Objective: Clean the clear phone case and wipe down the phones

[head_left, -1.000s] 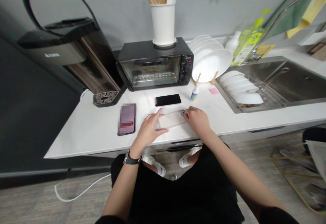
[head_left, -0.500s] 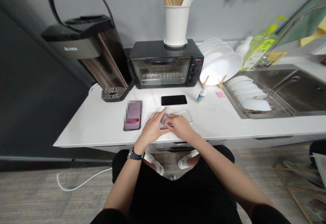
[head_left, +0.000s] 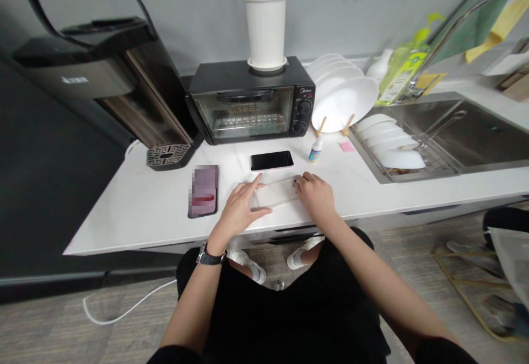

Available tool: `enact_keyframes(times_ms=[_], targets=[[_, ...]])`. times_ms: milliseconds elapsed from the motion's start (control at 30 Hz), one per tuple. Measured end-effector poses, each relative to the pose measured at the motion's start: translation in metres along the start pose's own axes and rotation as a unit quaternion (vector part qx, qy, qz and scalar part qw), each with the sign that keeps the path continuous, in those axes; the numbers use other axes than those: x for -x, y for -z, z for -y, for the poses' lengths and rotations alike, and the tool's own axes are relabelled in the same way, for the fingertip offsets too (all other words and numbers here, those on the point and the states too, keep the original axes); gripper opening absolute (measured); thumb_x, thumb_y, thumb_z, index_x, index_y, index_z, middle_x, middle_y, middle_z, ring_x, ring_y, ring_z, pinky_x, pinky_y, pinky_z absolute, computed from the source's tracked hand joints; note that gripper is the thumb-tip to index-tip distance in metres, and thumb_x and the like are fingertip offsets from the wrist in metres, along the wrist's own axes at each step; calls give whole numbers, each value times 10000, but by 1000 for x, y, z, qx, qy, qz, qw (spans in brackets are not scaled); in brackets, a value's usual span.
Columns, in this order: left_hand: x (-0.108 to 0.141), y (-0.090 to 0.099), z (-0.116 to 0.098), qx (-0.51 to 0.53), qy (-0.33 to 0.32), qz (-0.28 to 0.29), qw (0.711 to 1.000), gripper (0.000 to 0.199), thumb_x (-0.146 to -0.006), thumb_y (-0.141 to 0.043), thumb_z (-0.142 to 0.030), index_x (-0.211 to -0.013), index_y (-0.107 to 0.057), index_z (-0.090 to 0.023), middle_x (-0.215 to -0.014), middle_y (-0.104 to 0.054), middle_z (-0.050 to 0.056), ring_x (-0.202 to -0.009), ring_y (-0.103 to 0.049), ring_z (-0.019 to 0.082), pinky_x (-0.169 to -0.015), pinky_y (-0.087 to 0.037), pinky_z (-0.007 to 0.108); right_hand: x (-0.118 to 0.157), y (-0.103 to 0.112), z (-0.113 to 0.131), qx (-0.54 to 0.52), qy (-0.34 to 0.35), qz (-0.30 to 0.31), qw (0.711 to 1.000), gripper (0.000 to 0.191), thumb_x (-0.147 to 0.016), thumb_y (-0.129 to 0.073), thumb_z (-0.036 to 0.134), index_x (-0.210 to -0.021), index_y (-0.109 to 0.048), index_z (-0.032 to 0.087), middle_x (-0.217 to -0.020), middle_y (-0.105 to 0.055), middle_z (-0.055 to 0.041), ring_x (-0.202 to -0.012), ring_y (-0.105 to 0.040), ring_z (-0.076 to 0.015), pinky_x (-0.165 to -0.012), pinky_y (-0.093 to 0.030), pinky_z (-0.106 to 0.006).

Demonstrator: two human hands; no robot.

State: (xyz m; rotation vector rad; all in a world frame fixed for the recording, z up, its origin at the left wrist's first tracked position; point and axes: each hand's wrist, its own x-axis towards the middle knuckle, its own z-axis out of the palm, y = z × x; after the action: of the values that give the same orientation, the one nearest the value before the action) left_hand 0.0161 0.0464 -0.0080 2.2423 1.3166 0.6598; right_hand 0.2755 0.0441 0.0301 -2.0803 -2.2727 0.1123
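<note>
A clear, flat phone case (head_left: 276,193) lies on the white counter between my hands. My left hand (head_left: 242,208) rests at its left end, thumb and forefinger spread apart around that end. At the right end is my right hand (head_left: 314,196), its fingers pinched on a small dark item too small to make out. Just behind the case lies a black-screened phone (head_left: 271,160). Another phone (head_left: 203,190), its screen pixelated, is left of my left hand. A small white bottle (head_left: 315,150) with a blue label stands behind my right hand.
A toaster oven (head_left: 252,113) with a white utensil cup (head_left: 266,30) on top stands at the back, beside a tall dispenser (head_left: 140,88). Plates (head_left: 347,102), a pink note (head_left: 347,146) and a sink (head_left: 475,132) with bowls are to the right.
My right hand has moved right, away from my left hand, to the right end of the clear case. More of the case now shows. The whole view has shifted slightly.
</note>
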Motion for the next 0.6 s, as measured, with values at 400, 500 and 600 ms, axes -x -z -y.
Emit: enact_keyframes(times_ms=[400,500,600], targets=[[2,-2,1,3,5,-10,1000,1052,-919,-902,-326,-1822,-365,-360,-1489,-740,94,-1426,-651,381,-1208,-558,504,-12,-10,72,-126,195,48,972,200,-1132,-640,200,-1184,-830,163,-1240,-829,-107,-1113,-764,-227,-951,-509,-277],[3,-1,0,-6,-2,-4,1000,1049,-945,-902,-347,-1832,-341,-321,-1504,-728,110,-1412,-635,377,-1235,-532,517,-5,-5,64,-130,202,63,969,170,-1105,-688,198,-1037,-844,191,-1135,-848,-72,-1041,-774,-211,-902,-506,-265],[3,0,-4,-7,-4,6,1000,1066,-958,-913,-344,-1836,-313,-275,-1563,-720,115,-1424,-620,366,-1267,-492,513,5,2,46,-113,167,61,977,217,-1114,-658,215,-1031,-859,216,-1145,-849,-83,-1037,-780,-232,-887,-529,-293]])
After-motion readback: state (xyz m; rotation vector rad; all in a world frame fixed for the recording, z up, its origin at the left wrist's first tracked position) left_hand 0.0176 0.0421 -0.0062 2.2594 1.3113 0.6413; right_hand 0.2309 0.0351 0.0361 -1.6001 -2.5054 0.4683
